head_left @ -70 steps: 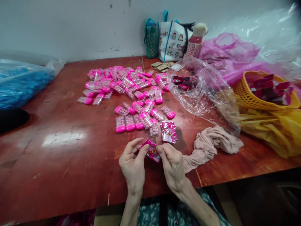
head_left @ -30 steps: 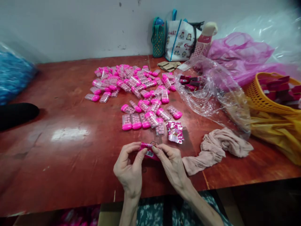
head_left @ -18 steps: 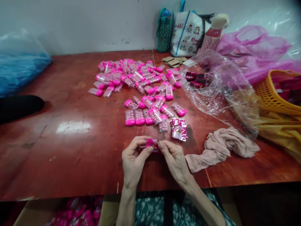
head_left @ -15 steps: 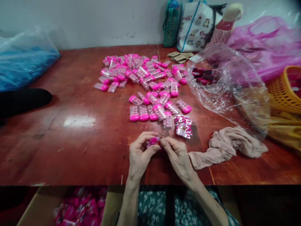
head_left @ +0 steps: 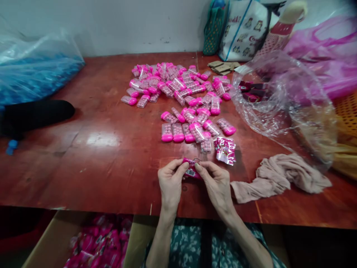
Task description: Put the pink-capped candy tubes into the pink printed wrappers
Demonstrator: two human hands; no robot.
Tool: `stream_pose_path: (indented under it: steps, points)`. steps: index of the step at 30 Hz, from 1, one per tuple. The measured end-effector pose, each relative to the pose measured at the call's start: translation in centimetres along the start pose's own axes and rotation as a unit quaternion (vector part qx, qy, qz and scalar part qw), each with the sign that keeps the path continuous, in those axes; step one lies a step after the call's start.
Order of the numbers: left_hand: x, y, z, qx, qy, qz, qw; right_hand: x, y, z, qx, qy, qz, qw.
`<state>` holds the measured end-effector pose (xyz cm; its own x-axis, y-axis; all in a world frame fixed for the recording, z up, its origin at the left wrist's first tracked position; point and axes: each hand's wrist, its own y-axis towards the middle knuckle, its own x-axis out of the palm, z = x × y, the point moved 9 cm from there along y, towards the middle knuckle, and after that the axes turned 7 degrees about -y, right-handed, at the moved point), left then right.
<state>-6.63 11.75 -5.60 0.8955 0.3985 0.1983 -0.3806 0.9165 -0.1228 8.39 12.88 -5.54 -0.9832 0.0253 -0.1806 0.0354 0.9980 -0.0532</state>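
Just above the table's near side, my left hand (head_left: pixel 170 182) and my right hand (head_left: pixel 219 182) pinch a small pink packet (head_left: pixel 192 172) between thumbs and fingers. A barcode label shows on the side facing me. A thin dark loop sticks up by my right fingertips; I cannot tell what it is. Beyond my hands lie several clear, pink-capped candy boxes (head_left: pixel 166 133) filled with pale pink balls. Shiny pink foil packets (head_left: pixel 225 150) lie stacked past my right hand.
A larger heap of candy boxes (head_left: pixel 178 83) lies farther back. To the right are a crumpled cloth (head_left: pixel 279 175) and a clear plastic bag (head_left: pixel 279 108). At left are a bag of blue pieces (head_left: pixel 36 76) and a black rounded shape (head_left: pixel 41 114). An open carton (head_left: pixel 41 238) below holds pink packets.
The packet has turned and spread, so its barcode now faces me. My fingers have shifted along it. The whole scene has moved slightly right in view as the camera turned left.
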Motion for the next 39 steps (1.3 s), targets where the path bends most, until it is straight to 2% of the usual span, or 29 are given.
stream_pose_path:
  steps: [6, 8, 10, 12, 15, 18, 21, 23, 25, 27, 29, 32, 33, 35, 39]
  points:
    - [-0.4, -0.8, 1.1, 0.038, 0.027, 0.065, 0.997, 0.2, -0.2, -0.7, -0.012, -0.031, 0.008, 0.999]
    - [-0.3, -0.9, 1.2, 0.039, 0.033, 0.065, 0.997, 0.0, -0.1, -0.6, -0.009, -0.031, 0.014, 0.999]
    - [-0.1, -0.9, 0.9, 0.015, 0.037, 0.045, 0.998, -0.2, 0.0, -0.5, -0.004, -0.032, 0.017, 0.999]
    - [0.5, -0.7, 0.9, 0.005, 0.045, 0.001, 0.999, -0.3, 0.1, -0.5, -0.004, -0.031, 0.013, 0.999]
    - [1.7, -0.5, 2.2, 0.058, 0.070, -0.072, 0.993, 0.0, 0.2, -1.0, -0.027, -0.023, -0.013, 0.999]
    - [1.9, -0.4, 2.5, 0.074, 0.071, -0.092, 0.990, 0.3, 0.0, -1.5, -0.056, -0.012, -0.027, 0.998]
    - [1.5, -0.3, 1.3, 0.028, 0.046, -0.075, 0.996, 0.6, -0.3, -1.6, -0.069, -0.013, -0.035, 0.997]
    - [0.8, -0.1, 0.5, 0.002, 0.000, -0.039, 0.999, 0.6, -0.3, -1.3, -0.057, -0.013, -0.038, 0.998]
    - [-0.3, 0.2, -0.2, -0.024, -0.081, 0.011, 0.996, -0.2, 0.3, -1.4, -0.046, -0.014, -0.016, 0.999]
    - [-1.1, 0.4, -0.6, -0.045, -0.155, 0.051, 0.986, -1.3, 1.4, -2.4, -0.063, -0.063, 0.027, 0.996]
    - [-1.5, 0.7, -0.7, -0.057, -0.193, 0.063, 0.977, -2.0, 3.0, -4.3, -0.106, -0.184, 0.077, 0.974]
    - [-1.8, 1.0, -0.2, -0.058, -0.215, 0.058, 0.973, -1.1, 5.6, -6.5, -0.150, -0.395, 0.124, 0.898]
    - [-1.9, 1.0, -0.1, -0.060, -0.221, 0.056, 0.972, -0.6, 6.4, -6.7, -0.153, -0.420, 0.125, 0.886]
    - [-2.1, 1.0, 0.2, -0.064, -0.238, 0.051, 0.968, 0.6, 7.5, -6.5, -0.157, -0.441, 0.115, 0.876]
    - [-2.6, 1.0, 0.5, -0.075, -0.286, 0.041, 0.954, 1.6, 7.4, -5.9, -0.174, -0.421, 0.101, 0.885]
